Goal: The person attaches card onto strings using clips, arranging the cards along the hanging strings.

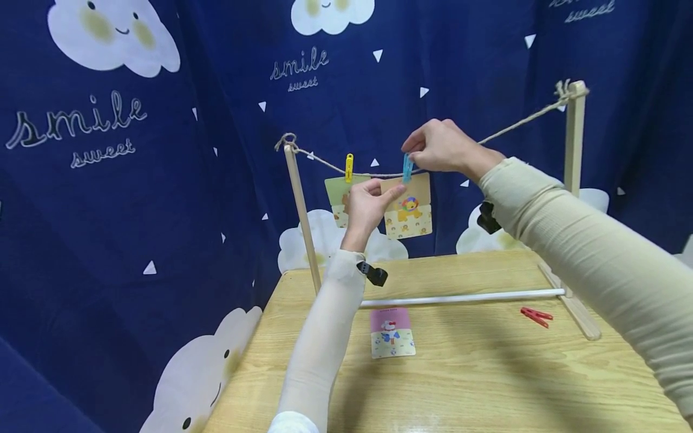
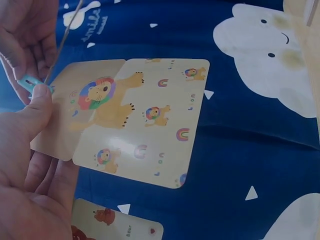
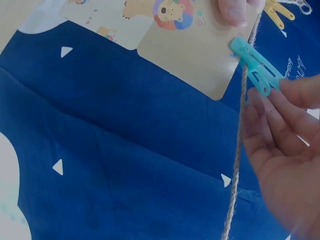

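Observation:
My left hand (image 1: 368,207) pinches the top left corner of a lion card (image 2: 150,115) between thumb and fingers. At the rope (image 3: 242,130), a light blue clothespin (image 3: 255,65) straddles the card's top edge. My right hand (image 1: 446,147) holds that clothespin by its handle ends, thumb on one side and fingers on the other. Left of it a bear card (image 1: 335,192) hangs from the rope under a yellow clothespin (image 1: 349,168); my left hand partly covers this card in the head view.
A pink-topped card (image 1: 392,332) and a red clothespin (image 1: 536,316) lie on the wooden table (image 1: 460,373). Wooden posts (image 1: 302,210) carry the rope at both ends, and a white bar (image 1: 460,298) runs low between them. A dark blue cloud-print curtain (image 1: 227,120) hangs behind.

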Demonstrator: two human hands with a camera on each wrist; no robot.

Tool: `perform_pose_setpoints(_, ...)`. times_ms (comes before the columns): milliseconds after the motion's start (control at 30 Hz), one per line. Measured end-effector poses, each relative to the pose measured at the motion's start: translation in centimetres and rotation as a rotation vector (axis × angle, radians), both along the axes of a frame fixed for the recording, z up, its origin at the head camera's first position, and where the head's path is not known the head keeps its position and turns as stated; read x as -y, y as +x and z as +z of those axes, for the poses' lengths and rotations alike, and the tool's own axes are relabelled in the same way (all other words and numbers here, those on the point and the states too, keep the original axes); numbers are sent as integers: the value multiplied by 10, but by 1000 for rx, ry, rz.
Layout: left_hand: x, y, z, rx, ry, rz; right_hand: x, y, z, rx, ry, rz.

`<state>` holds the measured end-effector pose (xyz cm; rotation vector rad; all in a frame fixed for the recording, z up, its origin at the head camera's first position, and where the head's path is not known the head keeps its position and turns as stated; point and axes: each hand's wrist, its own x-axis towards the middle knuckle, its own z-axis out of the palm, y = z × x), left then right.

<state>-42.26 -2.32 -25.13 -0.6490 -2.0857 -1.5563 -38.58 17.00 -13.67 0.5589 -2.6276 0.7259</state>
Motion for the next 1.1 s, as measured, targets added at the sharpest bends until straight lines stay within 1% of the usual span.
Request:
perform_pose_setpoints(167,3,0,-2,-17,0,-14,1,0,0,-11,3,2)
perform_pose_setpoints(233,5,0,-2,-24,-9,-6,2,-1,0,-14,4,5)
perform_pose_setpoints(333,8,3,0,-34,-30,28,2,-1,1,-20,7,10)
perform_pose_setpoints(400,10,4,2,-23,-41,52,2,0,2,-26,8,10)
perform_pose_setpoints(600,15,10,4,7,-62,87,2,1,2,-17,-6,-2)
perform_pose_setpoints(667,18,11,3,8,-64,94,2,1,1,-14,-7,-3)
perform_pose_setpoints(867,25,11,-4,17,-24,72,2,0,-1,-11,-4,-6)
perform_pose_setpoints(1000,29,10,-8,4,-31,85,2,-1,-3,-12,-1,-7)
perform_pose_setpoints(1100,30,11,-10,9,-31,81,2,-2,-4,-10,-4,-9)
